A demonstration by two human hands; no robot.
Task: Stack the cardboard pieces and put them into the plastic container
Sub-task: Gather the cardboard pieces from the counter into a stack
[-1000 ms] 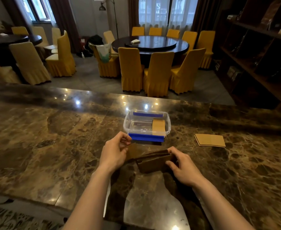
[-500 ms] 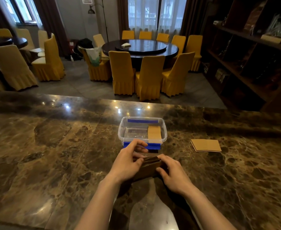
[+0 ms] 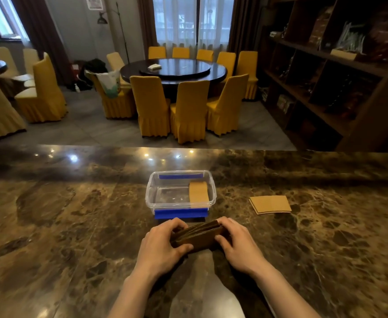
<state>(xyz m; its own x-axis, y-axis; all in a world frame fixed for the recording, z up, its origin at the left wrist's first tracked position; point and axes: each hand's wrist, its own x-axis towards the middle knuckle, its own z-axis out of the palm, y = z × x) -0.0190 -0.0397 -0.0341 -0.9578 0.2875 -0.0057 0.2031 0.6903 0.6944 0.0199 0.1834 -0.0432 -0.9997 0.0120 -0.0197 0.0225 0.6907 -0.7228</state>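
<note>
1. On the marble counter (image 3: 50, 226): left hand (image 3: 159, 246) and right hand (image 3: 240, 245) both clasp a stack of cardboard pieces (image 3: 198, 236) by its ends, just before the clear plastic container (image 3: 150, 196).
2. One cardboard piece (image 3: 198, 191) inside the container.
3. Loose cardboard sheets (image 3: 270, 204) lie apart, rightward.

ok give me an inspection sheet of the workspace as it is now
surface: brown marble counter, glossy, lamp reflections
job's things: clear plastic container open, one cardboard piece inside at its right; cardboard stack between both hands; loose pieces lying flat to the right
clutter: nothing seen
grip: left hand and right hand closed on the stack's ends
cables: nothing seen
surroundings: round table, yellow chairs, dark shelving
</note>
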